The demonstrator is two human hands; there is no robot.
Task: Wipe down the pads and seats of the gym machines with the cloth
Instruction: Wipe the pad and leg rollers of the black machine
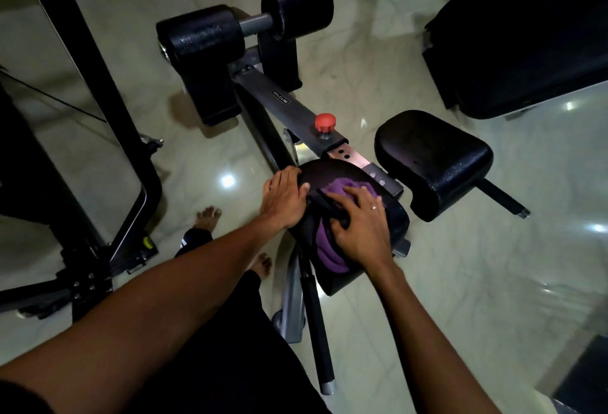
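A purple cloth (329, 249) lies bunched on the near black hip pad (398, 219) of a back-extension machine. My right hand (360, 219) presses down on the cloth, fingers spread over it and curled into its folds. My left hand (284, 198) lies flat on the pad's left edge, holding nothing. A second black hip pad (434, 163) sits to the right, apart from both hands. Two black foam rollers (204, 38) (297, 7) stand at the far end of the grey frame bar (283, 102).
A red adjustment knob (325, 122) sticks up from the frame just beyond the pads. Black machine frames (98, 84) stand at left, a large dark bench (526, 35) at upper right. My bare feet (207, 216) are on the glossy tiled floor.
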